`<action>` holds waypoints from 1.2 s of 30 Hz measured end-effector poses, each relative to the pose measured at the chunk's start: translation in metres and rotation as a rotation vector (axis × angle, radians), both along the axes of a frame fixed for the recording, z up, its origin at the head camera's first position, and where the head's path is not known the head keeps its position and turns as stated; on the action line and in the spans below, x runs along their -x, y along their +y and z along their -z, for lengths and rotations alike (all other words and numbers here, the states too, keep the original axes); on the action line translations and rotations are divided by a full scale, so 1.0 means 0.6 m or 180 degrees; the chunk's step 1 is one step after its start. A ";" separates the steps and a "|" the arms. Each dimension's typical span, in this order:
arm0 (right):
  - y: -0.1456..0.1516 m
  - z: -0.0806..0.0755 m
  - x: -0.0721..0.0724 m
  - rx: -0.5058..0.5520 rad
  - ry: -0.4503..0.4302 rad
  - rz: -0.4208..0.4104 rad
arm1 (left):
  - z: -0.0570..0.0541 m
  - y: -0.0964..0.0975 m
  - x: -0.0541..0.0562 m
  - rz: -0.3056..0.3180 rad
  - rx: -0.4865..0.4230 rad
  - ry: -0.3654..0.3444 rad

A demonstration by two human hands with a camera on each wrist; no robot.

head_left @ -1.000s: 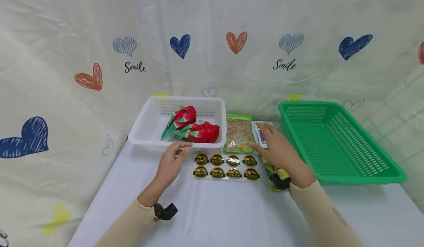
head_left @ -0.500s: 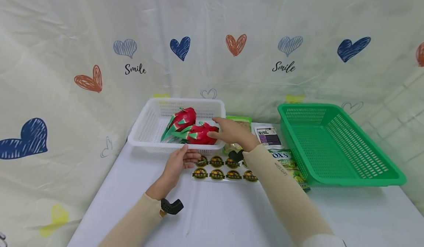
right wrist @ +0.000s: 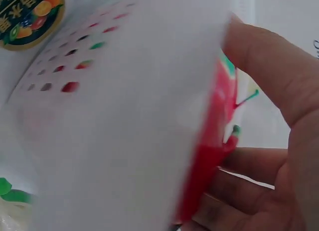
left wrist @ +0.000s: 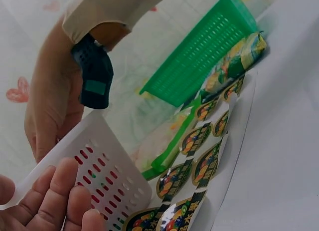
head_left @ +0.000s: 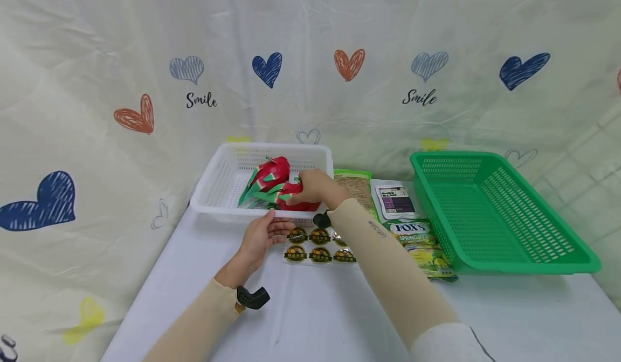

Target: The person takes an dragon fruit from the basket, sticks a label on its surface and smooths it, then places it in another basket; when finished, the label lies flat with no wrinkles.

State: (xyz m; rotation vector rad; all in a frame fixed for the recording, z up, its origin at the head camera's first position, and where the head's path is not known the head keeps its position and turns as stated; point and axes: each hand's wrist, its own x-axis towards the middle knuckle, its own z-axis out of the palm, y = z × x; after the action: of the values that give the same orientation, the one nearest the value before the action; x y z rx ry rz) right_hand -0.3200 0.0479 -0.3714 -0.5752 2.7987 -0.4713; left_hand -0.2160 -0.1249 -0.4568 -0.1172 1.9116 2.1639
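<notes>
Dragon fruit: nearer red dragon fruit with green leaf tips [head_left: 306, 206], seated front right in white perforated plastic basket [head_left: 233, 211].
Right hand [head_left: 317, 185]: fruit gripped between thumb and curled fingers.
Left hand [head_left: 257, 239]: fingers relaxed, placed by basket's front wall; contact can't be told.
Second fruit: another red-and-green dragon fruit [head_left: 276, 172], just behind-left.
Bench [head_left: 315, 308]: covered in white; clear sheet of round black-and-gold stickers [head_left: 308, 246] laid in front.
Right side: yellow-green FOX'S bag [head_left: 422, 251], green perforated plastic basket [head_left: 485, 205].

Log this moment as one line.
right hand: around nearer dragon fruit, in white basket | left hand: at basket's near side | other dragon fruit: not held | sticker sheet: on table
</notes>
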 end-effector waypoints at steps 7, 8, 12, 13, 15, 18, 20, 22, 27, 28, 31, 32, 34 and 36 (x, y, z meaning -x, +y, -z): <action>-0.006 0.008 -0.006 -0.0015 -0.0015 0.0107 | 0.001 0.003 -0.001 -0.0023 0.0009 -0.0006; -0.006 0.009 -0.007 -0.0007 -0.0014 0.0116 | 0.001 0.003 -0.001 -0.0019 0.0007 -0.0009; -0.002 0.014 -0.009 0.0054 0.0007 0.0156 | 0.002 0.005 -0.004 -0.0009 0.0017 -0.0012; -0.001 0.016 -0.008 0.0071 0.0016 0.0162 | 0.003 0.005 -0.004 -0.0004 0.0020 -0.0016; 0.000 0.019 -0.008 0.0089 0.0034 0.0154 | 0.005 0.005 -0.006 -0.0002 0.0029 -0.0028; 0.003 0.021 -0.008 0.0072 0.0069 0.0125 | 0.007 0.004 -0.007 0.0006 0.0030 -0.0058; 0.005 0.019 -0.009 0.0068 0.0108 0.0114 | 0.009 0.005 -0.007 0.0013 0.0027 -0.0070; 0.008 0.015 -0.010 0.0071 0.0165 0.0118 | 0.009 0.005 -0.006 0.0023 0.0025 -0.0068; 0.021 0.000 -0.011 0.0231 0.0361 0.0039 | 0.007 0.004 -0.004 0.0020 0.0022 -0.0044; 0.023 -0.004 -0.012 0.0270 0.0412 0.0007 | 0.006 0.004 -0.004 0.0017 0.0016 -0.0044; 0.033 -0.021 -0.014 0.0386 0.0549 -0.0104 | 0.002 0.002 -0.003 0.0017 0.0015 -0.0040; 0.036 -0.029 -0.016 0.0420 0.0574 -0.0139 | 0.001 0.001 -0.003 0.0020 0.0019 -0.0035; 0.043 -0.043 -0.021 0.0471 0.0606 -0.0187 | -0.002 0.000 -0.002 0.0020 0.0022 -0.0031; 0.050 -0.058 -0.027 0.0518 0.0615 -0.0215 | -0.004 -0.002 -0.001 0.0019 0.0023 -0.0024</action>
State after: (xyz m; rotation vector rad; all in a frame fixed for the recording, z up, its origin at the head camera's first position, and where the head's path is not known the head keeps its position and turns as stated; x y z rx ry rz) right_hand -0.3037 0.0781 -0.3368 -0.7864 2.9281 -0.6673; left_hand -0.2154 -0.1261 -0.4546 -0.1209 1.9134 2.1499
